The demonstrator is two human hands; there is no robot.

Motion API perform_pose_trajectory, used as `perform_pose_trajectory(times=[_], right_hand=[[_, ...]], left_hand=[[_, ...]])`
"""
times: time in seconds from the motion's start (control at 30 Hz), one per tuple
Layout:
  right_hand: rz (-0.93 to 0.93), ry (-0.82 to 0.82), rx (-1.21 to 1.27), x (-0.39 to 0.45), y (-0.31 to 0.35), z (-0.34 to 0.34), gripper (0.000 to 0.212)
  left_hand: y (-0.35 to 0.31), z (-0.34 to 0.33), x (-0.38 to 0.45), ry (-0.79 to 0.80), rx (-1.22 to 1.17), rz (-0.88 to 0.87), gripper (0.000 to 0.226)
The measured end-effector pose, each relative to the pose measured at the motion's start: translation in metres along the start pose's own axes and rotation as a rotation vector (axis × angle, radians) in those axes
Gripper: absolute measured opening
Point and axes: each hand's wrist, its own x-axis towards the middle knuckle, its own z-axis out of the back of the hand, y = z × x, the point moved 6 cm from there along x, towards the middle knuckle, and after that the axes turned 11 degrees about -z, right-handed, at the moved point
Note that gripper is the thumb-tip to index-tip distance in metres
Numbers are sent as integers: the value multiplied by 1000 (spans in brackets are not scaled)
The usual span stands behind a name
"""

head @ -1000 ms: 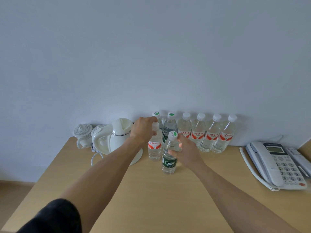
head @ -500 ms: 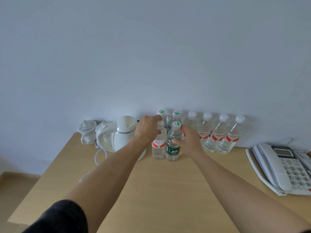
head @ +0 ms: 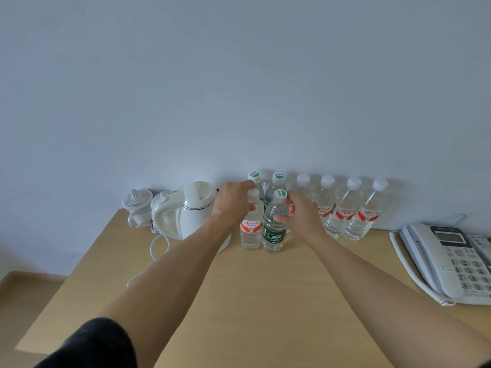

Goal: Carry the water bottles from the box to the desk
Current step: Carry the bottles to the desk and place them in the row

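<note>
Two bottles stand side by side, upright, on the wooden desk (head: 265,301) in front of the back row. My left hand (head: 233,203) grips the neck of the red-label bottle (head: 251,229). My right hand (head: 303,216) wraps the shoulder of the green-label bottle (head: 274,232), thumb across its front. Behind them, against the wall, stand two green-capped bottles (head: 278,179) and several white-capped red-label bottles (head: 342,211). The box is not in view.
A white electric kettle (head: 191,208) with its cord stands just left of my left hand, two lidded white cups (head: 136,205) beyond it. A corded desk phone (head: 449,258) lies at the right. The desk's left edge drops to the floor.
The green-label bottle has moved back from the front of the desk and now stands beside the red-label bottle. Both hands have stayed on their bottles.
</note>
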Motion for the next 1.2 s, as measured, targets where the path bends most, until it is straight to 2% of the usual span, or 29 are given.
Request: perform_pose_trajectory(times=[0.27,0.53,1.03,1.2], right_hand=[[12,-71,1,-2,2,-1,41],[-4,41,-24,6,1,0,54],[0,11,-17,-1,3,2,44],[-20,14,-38,-1,4,2,45]], left_hand=[[-2,1,-1,6,-6,2,50],[-3,4,0,-6,-58,25,45],[-3,4,0,-8,-61,31,41],[-2,6,0,3,-53,33,46]])
